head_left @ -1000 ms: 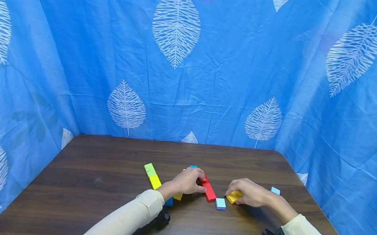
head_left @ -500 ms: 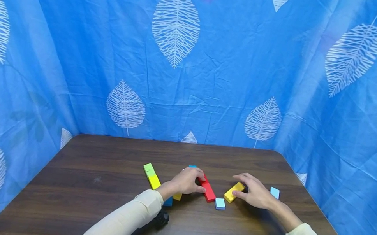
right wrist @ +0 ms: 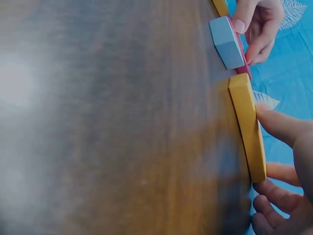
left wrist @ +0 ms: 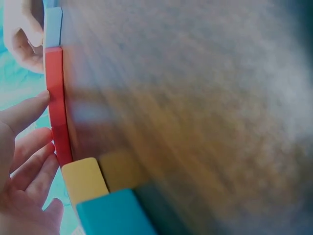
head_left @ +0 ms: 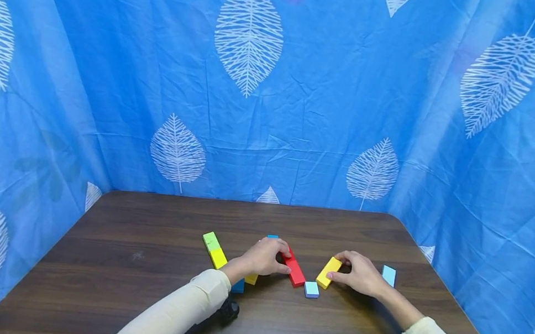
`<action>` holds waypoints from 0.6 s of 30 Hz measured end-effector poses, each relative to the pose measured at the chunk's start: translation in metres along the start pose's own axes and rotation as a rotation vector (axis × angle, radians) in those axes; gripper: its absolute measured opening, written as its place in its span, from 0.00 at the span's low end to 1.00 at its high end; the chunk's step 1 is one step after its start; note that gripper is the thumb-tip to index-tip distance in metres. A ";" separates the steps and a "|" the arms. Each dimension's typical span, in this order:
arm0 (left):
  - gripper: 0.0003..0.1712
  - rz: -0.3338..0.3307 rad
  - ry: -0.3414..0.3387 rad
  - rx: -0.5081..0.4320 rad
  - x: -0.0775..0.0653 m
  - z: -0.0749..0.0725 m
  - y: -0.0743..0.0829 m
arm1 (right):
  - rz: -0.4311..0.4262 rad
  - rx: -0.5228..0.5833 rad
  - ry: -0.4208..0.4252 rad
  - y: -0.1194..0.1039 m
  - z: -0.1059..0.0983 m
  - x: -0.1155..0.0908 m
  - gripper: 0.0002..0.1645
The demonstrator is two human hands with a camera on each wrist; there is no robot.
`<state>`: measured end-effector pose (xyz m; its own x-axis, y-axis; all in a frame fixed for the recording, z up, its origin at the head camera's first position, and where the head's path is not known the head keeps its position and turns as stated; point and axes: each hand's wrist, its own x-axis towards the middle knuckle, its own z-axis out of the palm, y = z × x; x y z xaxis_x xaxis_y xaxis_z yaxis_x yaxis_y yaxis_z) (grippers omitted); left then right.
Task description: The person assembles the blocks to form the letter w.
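Note:
In the head view my left hand (head_left: 263,257) rests against the left long side of a red bar (head_left: 295,273), which looks like two blocks end to end. The left wrist view shows its thumb and fingertips touching the red bar (left wrist: 58,105) along one edge, not wrapped round it. My right hand (head_left: 359,274) holds a yellow block (head_left: 328,273) with the thumb on its side and fingers by its far end, as the right wrist view of that yellow block (right wrist: 248,129) shows. A small light-blue block (head_left: 311,290) lies between the red bar and the yellow block.
Left of the left hand lie a green block (head_left: 211,241) and a bright yellow one (head_left: 218,258). A blue block (head_left: 239,286) and an amber block (head_left: 251,279) are partly hidden by that hand. Another light-blue block (head_left: 388,275) lies behind the right wrist. Blue curtains (head_left: 301,138) surround the table.
My right hand has loosened round the yellow block, then turned it to a steeper slant and shifted it slightly left. The left hand stays against the red bar.

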<state>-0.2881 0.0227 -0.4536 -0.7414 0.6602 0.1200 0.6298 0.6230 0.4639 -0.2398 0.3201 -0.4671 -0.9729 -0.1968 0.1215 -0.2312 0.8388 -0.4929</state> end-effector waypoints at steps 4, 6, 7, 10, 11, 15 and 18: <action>0.22 -0.002 -0.002 0.004 0.000 0.001 0.001 | -0.027 0.010 -0.047 0.002 -0.001 0.003 0.36; 0.22 -0.004 -0.004 0.008 0.000 0.001 0.001 | -0.034 0.022 -0.062 0.001 -0.002 0.003 0.36; 0.22 -0.001 -0.003 0.009 0.000 0.002 0.001 | -0.038 0.025 -0.070 0.001 -0.002 0.004 0.36; 0.22 0.003 -0.003 0.008 0.001 0.002 0.001 | -0.051 0.021 -0.088 -0.001 -0.003 0.004 0.36; 0.22 0.002 -0.004 0.007 0.000 0.002 0.001 | -0.052 0.018 -0.091 -0.001 -0.003 0.004 0.36; 0.22 -0.001 -0.001 -0.003 0.000 0.001 0.001 | -0.068 0.004 -0.099 -0.003 -0.004 0.006 0.36; 0.22 -0.006 0.001 -0.009 -0.001 0.000 0.002 | -0.072 0.005 -0.100 -0.003 -0.004 0.006 0.36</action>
<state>-0.2861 0.0229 -0.4525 -0.7455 0.6560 0.1175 0.6229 0.6232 0.4728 -0.2452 0.3185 -0.4612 -0.9493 -0.3063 0.0708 -0.3006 0.8183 -0.4898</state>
